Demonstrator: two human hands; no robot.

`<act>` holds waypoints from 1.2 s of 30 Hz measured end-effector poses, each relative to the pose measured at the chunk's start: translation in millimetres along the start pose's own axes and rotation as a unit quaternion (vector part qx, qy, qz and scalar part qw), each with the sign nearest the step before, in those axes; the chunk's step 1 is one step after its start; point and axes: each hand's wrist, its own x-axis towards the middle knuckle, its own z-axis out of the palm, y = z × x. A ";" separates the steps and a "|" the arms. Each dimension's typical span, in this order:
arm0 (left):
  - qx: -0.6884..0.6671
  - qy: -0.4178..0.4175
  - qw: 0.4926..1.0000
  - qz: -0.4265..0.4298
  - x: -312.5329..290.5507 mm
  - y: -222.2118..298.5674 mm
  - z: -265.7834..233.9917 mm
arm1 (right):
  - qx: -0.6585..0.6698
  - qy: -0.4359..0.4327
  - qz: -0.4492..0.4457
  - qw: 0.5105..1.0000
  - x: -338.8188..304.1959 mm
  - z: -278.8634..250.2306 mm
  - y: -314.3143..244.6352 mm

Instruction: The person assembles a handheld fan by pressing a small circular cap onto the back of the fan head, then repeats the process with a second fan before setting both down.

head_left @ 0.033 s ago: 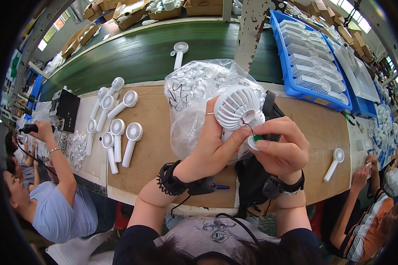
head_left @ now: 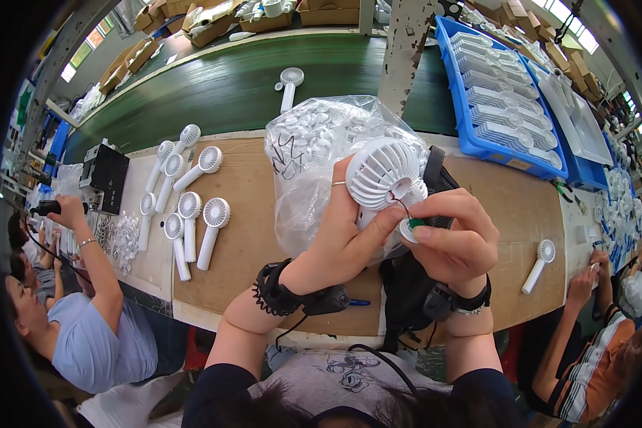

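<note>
My left hand (head_left: 335, 242) is closed round a white handheld fan (head_left: 378, 170), whose slatted round head is turned up toward me. Thin dark wires come out of an opening at the middle of the head. They lead to a small green circuit board (head_left: 416, 223) and a round white cap (head_left: 406, 230), pinched between the thumb and fingers of my right hand (head_left: 464, 239). My left thumb tip lies close beside the wires. Behind the fan stands a clear plastic bag (head_left: 285, 153) full of small white parts. My fingers partly hide the fan's handle.
Several white fans (head_left: 216, 212) lie on the cardboard (head_left: 250, 214) to my left, and a single fan (head_left: 539, 265) lies right. Beyond runs a green conveyor belt (head_left: 214, 85). A blue crate (head_left: 492, 146) of white parts stands far right. Co-workers (head_left: 85, 321) sit on both sides.
</note>
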 end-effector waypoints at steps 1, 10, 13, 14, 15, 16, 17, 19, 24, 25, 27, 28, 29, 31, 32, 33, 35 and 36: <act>0.024 -0.002 0.999 0.030 1.0 -1.1 -0.2 | 0.000 0.000 0.000 1.000 0.2 0.1 -0.1; -0.097 -0.032 0.991 -0.089 0.2 8.3 0.3 | 0.011 -0.004 0.007 1.000 0.1 -0.2 -0.4; -0.116 -0.043 0.987 -0.106 0.6 11.4 0.4 | 0.008 -0.008 0.002 1.000 -0.2 -0.6 0.4; -0.126 -0.049 0.984 -0.115 0.7 11.7 0.4 | 0.015 -0.009 0.001 1.000 -0.3 -0.4 0.6; -0.126 -0.049 0.984 -0.115 0.6 11.7 0.2 | 0.022 -0.009 -0.001 1.000 -0.4 -0.1 0.6; -0.137 -0.051 0.982 -0.121 0.7 11.5 0.0 | 0.028 -0.009 -0.003 1.000 -0.4 0.0 0.7; -0.149 -0.053 0.979 -0.126 0.8 11.2 -0.1 | 0.028 -0.009 -0.003 1.000 -0.3 -0.1 0.7; -0.161 -0.056 0.977 -0.132 1.2 9.3 -0.2 | 0.033 -0.017 0.004 0.999 0.3 -0.4 0.8; -0.096 -0.060 0.990 -0.086 0.5 4.3 -2.0 | 0.050 -0.027 0.020 0.998 3.7 0.7 -0.5; -0.084 -0.058 0.991 -0.081 0.3 4.9 -2.5 | 0.050 -0.027 0.020 0.998 4.0 0.7 -0.6; -0.071 -0.056 0.993 -0.077 0.4 4.0 -2.6 | 0.054 -0.034 0.024 0.998 4.6 0.7 -0.8; -0.036 -0.046 0.998 -0.030 1.0 1.5 -2.3 | 0.057 -0.038 0.026 0.997 4.7 0.8 -0.8; 0.000 -0.036 0.999 0.018 1.6 -1.0 -2.0 | 0.057 -0.038 0.026 0.997 4.3 0.6 -0.9; 0.035 -0.028 0.997 0.065 1.9 -1.6 -0.9 | 0.084 -0.052 0.055 0.994 1.6 -1.3 -1.3; 0.023 -0.030 0.998 0.046 0.9 0.4 -0.4 | 0.097 -0.058 0.069 0.991 0.5 -1.8 -1.0; 0.011 -0.032 0.999 0.028 0.0 2.5 0.1 | 0.096 -0.058 0.069 0.991 -0.3 -1.6 0.1; 0.000 -0.034 0.999 0.009 -0.7 2.6 -0.4 | 0.115 -0.041 0.072 0.990 -1.5 0.1 2.8; -0.002 -0.040 0.999 0.013 -1.4 0.6 -1.2 | 0.124 -0.033 0.073 0.989 -1.9 1.0 3.2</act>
